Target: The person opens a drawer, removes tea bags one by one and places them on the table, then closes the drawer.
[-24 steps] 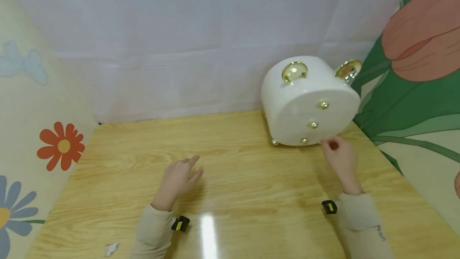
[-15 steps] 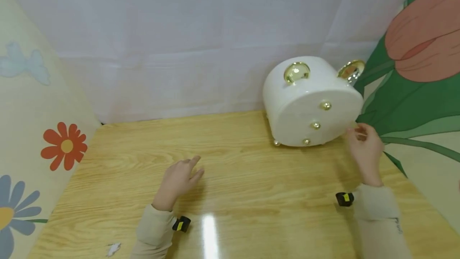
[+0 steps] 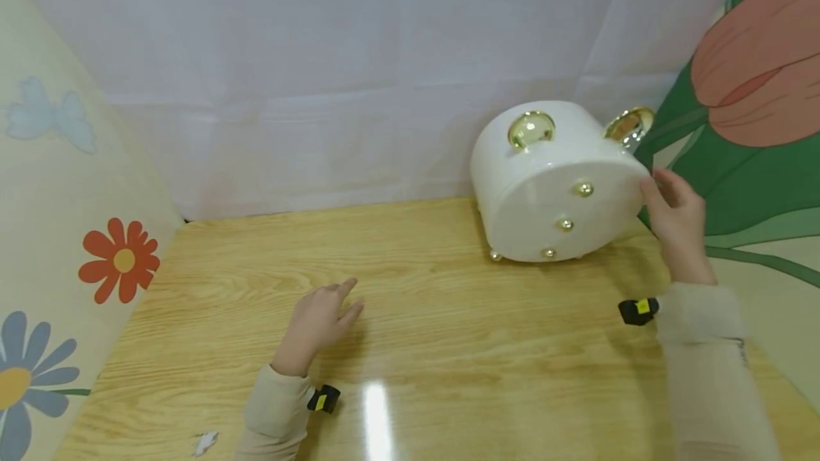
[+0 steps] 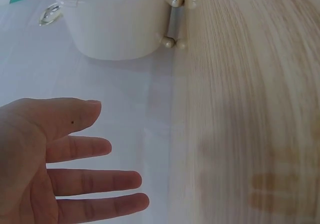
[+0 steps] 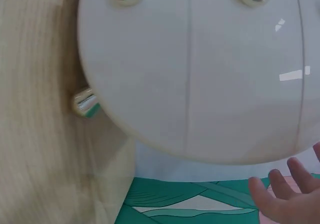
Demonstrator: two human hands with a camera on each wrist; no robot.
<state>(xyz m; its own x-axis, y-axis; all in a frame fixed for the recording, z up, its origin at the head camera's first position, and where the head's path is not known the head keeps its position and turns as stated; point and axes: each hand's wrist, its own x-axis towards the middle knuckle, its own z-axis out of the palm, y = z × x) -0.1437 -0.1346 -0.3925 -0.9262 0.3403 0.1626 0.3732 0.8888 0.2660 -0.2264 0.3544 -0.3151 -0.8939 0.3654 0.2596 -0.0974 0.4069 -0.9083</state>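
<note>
Table: yellowish wood grain; we see a bright streak of light on its near side.
Scrap: we spot it, whitish, at the table's near left.
Cloth: white with fold lines, we see it hanging behind the table.
Left wall: we find a red flower, a blue-grey flower and a pale blue butterfly.
Right wall: we see a large pink tulip with green leaves.

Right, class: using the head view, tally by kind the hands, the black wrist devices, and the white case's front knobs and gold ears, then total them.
Hands: 2
Black wrist devices: 2
Front knobs: 3
Gold ears: 2
Total: 9
</note>
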